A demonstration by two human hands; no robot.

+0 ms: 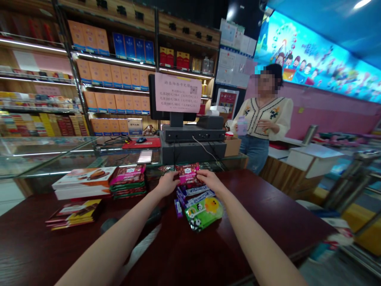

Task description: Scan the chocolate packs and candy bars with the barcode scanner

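Observation:
My left hand (167, 183) and my right hand (210, 179) both grip a small magenta snack packet (187, 172), one at each end, above the dark red counter (253, 222). Just below it lie purple-and-white packets (195, 194) and a green packet with a yellow chick (205, 210). To the left of my left hand sits a stack of magenta and green packets (128, 180).
Flat boxes with a cake picture (85, 182) and chocolate packs (74, 214) lie at the left. A cash register with a monitor (181, 131) stands behind a glass case (44, 155). A person in a cream cardigan (263, 119) stands at the back right. Shelves of boxes line the wall.

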